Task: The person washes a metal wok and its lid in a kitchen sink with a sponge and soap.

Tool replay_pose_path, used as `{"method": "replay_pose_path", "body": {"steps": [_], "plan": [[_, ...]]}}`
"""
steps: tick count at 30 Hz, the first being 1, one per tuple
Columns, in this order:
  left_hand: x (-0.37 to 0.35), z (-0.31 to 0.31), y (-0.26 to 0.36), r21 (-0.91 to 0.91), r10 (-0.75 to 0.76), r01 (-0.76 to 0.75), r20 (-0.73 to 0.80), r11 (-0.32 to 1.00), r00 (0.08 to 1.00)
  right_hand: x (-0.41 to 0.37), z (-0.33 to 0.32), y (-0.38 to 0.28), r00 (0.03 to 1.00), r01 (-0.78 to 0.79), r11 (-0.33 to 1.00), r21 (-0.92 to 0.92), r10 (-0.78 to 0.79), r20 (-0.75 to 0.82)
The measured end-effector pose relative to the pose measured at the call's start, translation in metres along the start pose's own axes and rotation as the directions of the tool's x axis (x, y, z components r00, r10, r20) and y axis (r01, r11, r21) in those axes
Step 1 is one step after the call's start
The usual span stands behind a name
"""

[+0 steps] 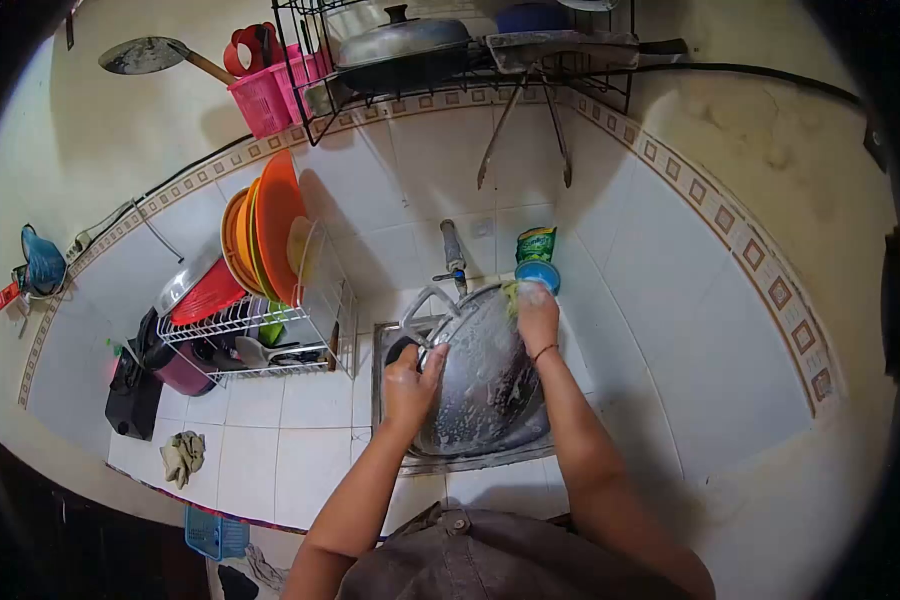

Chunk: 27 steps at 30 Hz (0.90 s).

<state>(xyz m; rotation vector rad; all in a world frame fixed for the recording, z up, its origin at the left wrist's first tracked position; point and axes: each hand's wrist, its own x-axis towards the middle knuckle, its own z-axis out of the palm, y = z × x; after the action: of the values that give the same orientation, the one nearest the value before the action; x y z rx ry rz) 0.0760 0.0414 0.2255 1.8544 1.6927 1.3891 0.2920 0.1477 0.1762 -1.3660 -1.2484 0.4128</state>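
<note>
A large metal wok (480, 375) covered in soap suds is tilted up over the sink (455, 460). One of its loop handles (428, 308) sticks up at the upper left. My left hand (410, 385) is closed on the wok's left rim, thumb on the near side. At the upper right of the wok, my right hand (538, 312) presses a yellow-green sponge (511, 296) to the soapy surface; the fingers hide most of it. Just behind that hand sits a blue tub (538, 274) with a green packet (536, 243) in it.
A faucet (454, 255) rises behind the wok. Left of the sink stands a white dish rack (260, 330) with orange plates (282, 225). A cloth (183, 458) lies on the tiled counter. Overhead, a black wire shelf (310, 110) holds a lidded pan (402, 50), and tongs (520, 125) hang down.
</note>
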Motion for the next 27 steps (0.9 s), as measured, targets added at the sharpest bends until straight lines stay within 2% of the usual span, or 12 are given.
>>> {"method": "replay_pose_path", "body": {"steps": [1,5,6,9,10,11,13,16,17,21,25,27], "plan": [[-0.002,0.001,-0.002,0.006,0.022,-0.022,-0.018,1.000,1.000,0.009,0.000,0.000,0.989,-0.149,0.988,-0.036,0.149,-0.004],[0.005,0.005,-0.013,-0.053,0.002,-0.006,-0.074,0.999,0.997,-0.039,0.017,-0.055,0.938,0.346,0.928,-0.139,-0.343,0.046],[0.007,0.003,-0.015,0.046,-0.029,0.029,-0.003,0.999,1.000,-0.060,0.026,-0.070,0.919,0.392,0.901,-0.185,-0.392,0.036],[0.005,0.000,-0.012,-0.004,-0.054,0.054,0.027,0.999,0.998,-0.058,0.030,-0.070,0.933,0.359,0.916,-0.178,-0.359,0.031],[0.003,0.000,-0.013,0.004,-0.054,0.054,0.029,0.999,0.998,-0.046,0.033,-0.057,0.954,0.273,0.939,-0.209,-0.292,-0.063],[-0.001,-0.002,-0.012,0.014,-0.047,0.046,0.030,0.999,0.998,-0.021,0.024,-0.046,0.992,0.106,0.975,-0.197,-0.091,0.083],[-0.002,-0.006,-0.006,0.025,-0.024,0.023,0.020,0.999,1.000,0.010,0.018,-0.026,0.985,-0.088,0.994,-0.068,0.097,0.145],[0.003,-0.002,-0.011,0.060,-0.007,0.006,0.017,0.998,1.000,-0.024,0.025,-0.058,0.991,0.118,0.956,-0.268,-0.098,0.087],[0.004,0.000,-0.017,0.076,-0.001,0.000,0.017,0.997,1.000,-0.050,0.036,-0.063,0.956,0.284,0.893,-0.349,-0.293,0.029],[0.005,0.000,-0.020,0.035,0.009,-0.011,0.037,0.999,0.999,-0.088,0.020,-0.084,0.927,0.374,0.913,-0.161,-0.374,0.032],[0.004,-0.001,-0.028,0.081,-0.058,0.059,-0.021,0.995,0.998,-0.092,0.008,-0.026,0.995,-0.051,0.995,0.081,0.058,-0.083],[0.004,-0.002,-0.029,0.055,-0.018,0.020,-0.027,0.998,0.999,-0.118,0.016,-0.026,0.972,0.087,0.996,-0.030,-0.091,-0.217]]}}
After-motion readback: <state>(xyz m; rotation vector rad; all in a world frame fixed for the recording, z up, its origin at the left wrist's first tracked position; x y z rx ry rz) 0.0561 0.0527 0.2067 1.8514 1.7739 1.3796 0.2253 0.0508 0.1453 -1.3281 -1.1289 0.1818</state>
